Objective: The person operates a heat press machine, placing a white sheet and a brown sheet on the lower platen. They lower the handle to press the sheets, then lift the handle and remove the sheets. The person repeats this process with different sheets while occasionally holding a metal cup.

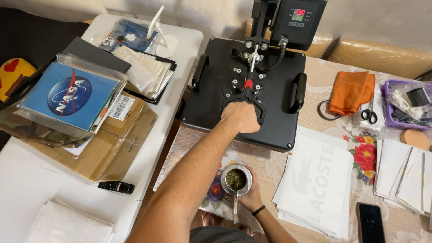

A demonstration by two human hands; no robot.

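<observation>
My left hand (242,117) is stretched forward and closed around the black handle (252,96) of a black heat press (211,108), whose top plate lies flat. Behind the press stands its control box (297,20) with a lit display. My right hand (253,194), a dark band on its wrist, holds a metal cup (236,179) of green herb with a metal straw in it, close to my body above the flowered tablecloth (360,153).
To the right of the press lie stacks of white transfer sheets (315,180), a phone (370,222), an orange cloth (351,90), scissors (369,112) and a purple basket (405,103). On the white table to the left are packaged prints (67,96), cardboard (117,144) and a remote (116,187).
</observation>
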